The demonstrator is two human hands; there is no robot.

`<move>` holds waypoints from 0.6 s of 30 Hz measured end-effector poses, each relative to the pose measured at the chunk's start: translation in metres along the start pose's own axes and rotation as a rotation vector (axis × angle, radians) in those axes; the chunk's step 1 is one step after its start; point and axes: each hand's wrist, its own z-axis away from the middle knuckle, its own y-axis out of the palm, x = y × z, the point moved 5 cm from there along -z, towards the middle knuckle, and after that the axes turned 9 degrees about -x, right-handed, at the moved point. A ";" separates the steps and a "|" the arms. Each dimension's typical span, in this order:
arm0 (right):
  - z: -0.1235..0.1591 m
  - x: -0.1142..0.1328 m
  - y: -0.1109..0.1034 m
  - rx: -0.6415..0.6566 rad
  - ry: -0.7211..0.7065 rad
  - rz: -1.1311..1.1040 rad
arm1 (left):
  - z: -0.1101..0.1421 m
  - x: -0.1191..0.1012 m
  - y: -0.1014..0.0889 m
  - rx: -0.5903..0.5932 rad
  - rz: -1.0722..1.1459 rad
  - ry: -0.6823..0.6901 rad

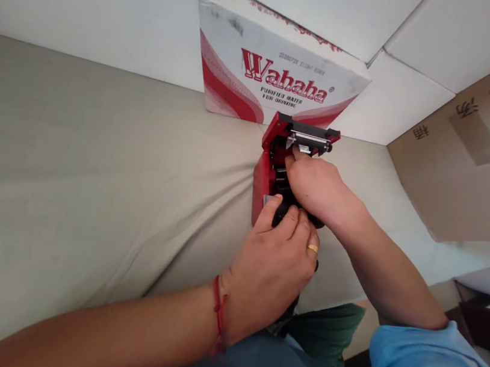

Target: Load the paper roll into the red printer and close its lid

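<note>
A small red machine (pixel 258 194) with black parts inside stands on the cloth, its hinged lid (pixel 302 128) raised. A dark roller (pixel 309 141) runs along the lid, with a small white piece just under it. My left hand (pixel 280 255), wearing a gold ring and a red string bracelet, is curled over the near end of the machine, its fingertips on the black part there. My right hand (pixel 316 181) reaches inside below the lid. Its fingers are bent, with a fingertip near the white piece; what they pinch, if anything, is hidden.
Behind the machine stands a white and red Wahaha water carton (pixel 283 73), close to the raised lid. White boxes (pixel 92 4) line the back, and a brown cardboard box (pixel 469 148) stands at the right. A beige cloth (pixel 89 186) with creases covers the surface.
</note>
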 end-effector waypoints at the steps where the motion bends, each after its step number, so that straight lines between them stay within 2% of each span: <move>1: 0.000 -0.001 0.000 -0.011 0.027 0.005 | 0.001 0.000 0.000 -0.009 0.005 0.007; 4: -0.002 -0.004 0.002 -0.027 0.105 0.015 | 0.001 0.001 0.000 -0.023 0.016 0.011; 8: -0.007 -0.005 0.004 0.001 0.133 -0.022 | 0.000 0.004 0.002 0.001 0.015 0.001; 13: -0.008 -0.007 0.007 -0.003 0.085 -0.034 | 0.001 0.004 0.002 -0.013 0.008 0.005; 18: 0.007 -0.020 0.008 -0.110 -0.011 -0.205 | 0.001 0.002 0.001 -0.040 0.012 0.001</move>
